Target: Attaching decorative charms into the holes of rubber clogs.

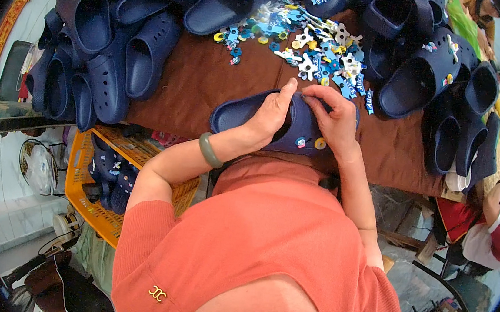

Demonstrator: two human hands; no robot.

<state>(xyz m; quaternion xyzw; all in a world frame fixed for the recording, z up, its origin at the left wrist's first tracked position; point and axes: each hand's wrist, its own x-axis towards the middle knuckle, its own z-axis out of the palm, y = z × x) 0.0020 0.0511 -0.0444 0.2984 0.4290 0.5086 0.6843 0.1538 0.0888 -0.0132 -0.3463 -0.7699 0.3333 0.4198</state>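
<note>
Head view, frame centre: left hand [274,114] grips the navy clog [248,114]; right hand [336,119] pinches its strap; best brace the clog while pressing each charm [319,143] squarely home.

A long table covered in brown cloth [209,84] fills the upper middle of the view. Below its left end stands an orange plastic crate [84,199] on a pale tiled floor [6,215], beside a white electric fan [39,165]. Daylight is bright and even.
</note>
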